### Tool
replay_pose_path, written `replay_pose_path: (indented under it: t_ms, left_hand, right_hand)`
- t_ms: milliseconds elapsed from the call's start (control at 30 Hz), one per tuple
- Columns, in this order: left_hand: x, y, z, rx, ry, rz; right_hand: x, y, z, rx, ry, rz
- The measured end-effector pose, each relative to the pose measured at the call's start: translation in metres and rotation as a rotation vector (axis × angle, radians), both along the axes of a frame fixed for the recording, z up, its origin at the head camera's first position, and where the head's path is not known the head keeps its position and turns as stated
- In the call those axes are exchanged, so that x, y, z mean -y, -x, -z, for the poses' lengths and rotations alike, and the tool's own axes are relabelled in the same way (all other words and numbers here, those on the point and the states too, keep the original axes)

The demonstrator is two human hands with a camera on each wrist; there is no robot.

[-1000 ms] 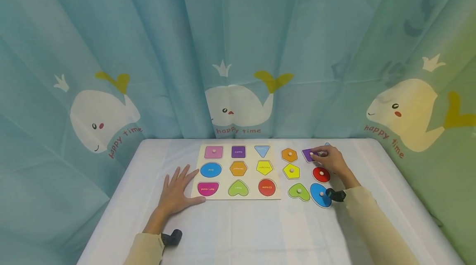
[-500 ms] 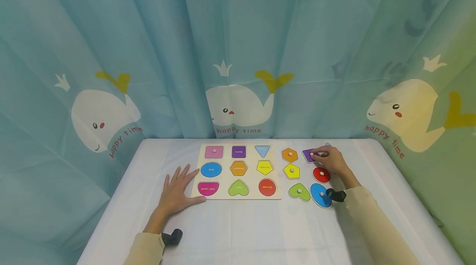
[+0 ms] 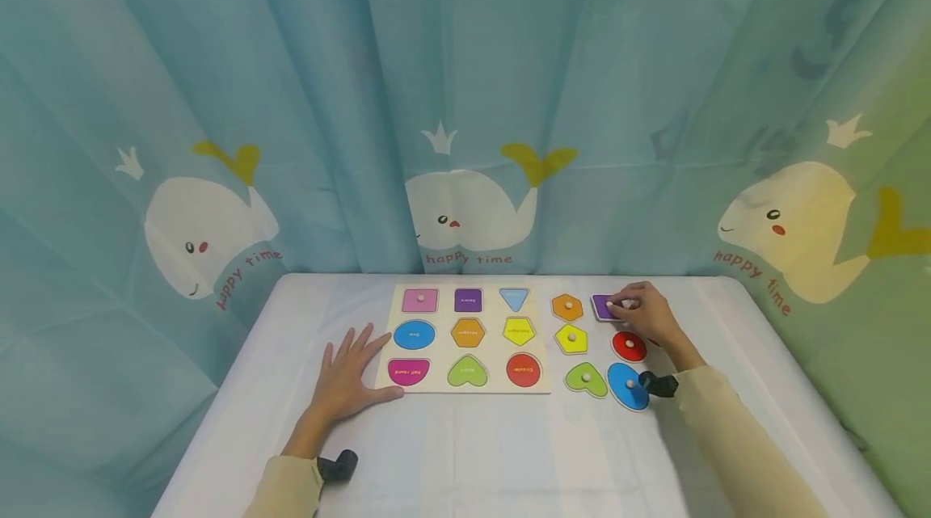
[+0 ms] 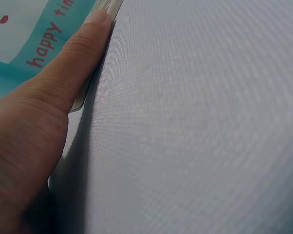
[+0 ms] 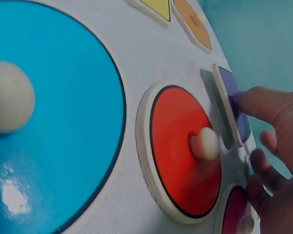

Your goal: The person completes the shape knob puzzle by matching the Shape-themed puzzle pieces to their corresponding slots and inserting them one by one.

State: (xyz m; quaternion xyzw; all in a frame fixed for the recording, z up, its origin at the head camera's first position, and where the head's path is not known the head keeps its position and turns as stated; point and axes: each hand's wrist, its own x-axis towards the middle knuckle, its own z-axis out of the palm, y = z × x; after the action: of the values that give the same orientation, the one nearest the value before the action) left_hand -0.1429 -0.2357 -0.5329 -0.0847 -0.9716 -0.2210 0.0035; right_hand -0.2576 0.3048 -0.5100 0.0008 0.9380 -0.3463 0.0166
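My right hand point(image 3: 647, 314) pinches the knob of a purple square puzzle piece point(image 3: 600, 308), right of the puzzle board point(image 3: 443, 352). In the right wrist view the purple piece point(image 5: 227, 80) stands a little off the cloth, with a shadow under it. My left hand point(image 3: 345, 381) lies with fingers spread at the board's left edge, fingertips and thumb touching it. The left wrist view shows only the thumb point(image 4: 80, 48) along the board's corner. A pink rectangle piece point(image 3: 410, 304) with a knob sits in the board's far left recess.
Right of the board lie knobbed pieces: an orange hexagon point(image 3: 560, 309), a yellow pentagon point(image 3: 565, 344), a green heart point(image 3: 579, 373), a red circle point(image 3: 621, 340) and a blue oval point(image 3: 625, 401). A dark magenta piece point(image 5: 233, 209) shows near my right hand. A curtain point(image 3: 465, 98) hangs behind the table.
The purple square has turned to sit straighter and come up slightly, in my right hand's pinch. My left hand has stayed by the board.
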Motion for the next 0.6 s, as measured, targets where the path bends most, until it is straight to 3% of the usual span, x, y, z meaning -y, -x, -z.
replay_pose_path:
  t_ms: [300, 600]
  left_hand:
    - [0.0, 0.0, 0.0, -0.002, 0.0, -0.002]
    - [0.0, 0.0, 0.003, -0.03, -0.003, -0.001]
  right_hand:
    - [0.015, 0.001, -0.009, -0.08, 0.04, -0.013]
    - [0.045, 0.005, -0.018, -0.15, 0.091, -0.086]
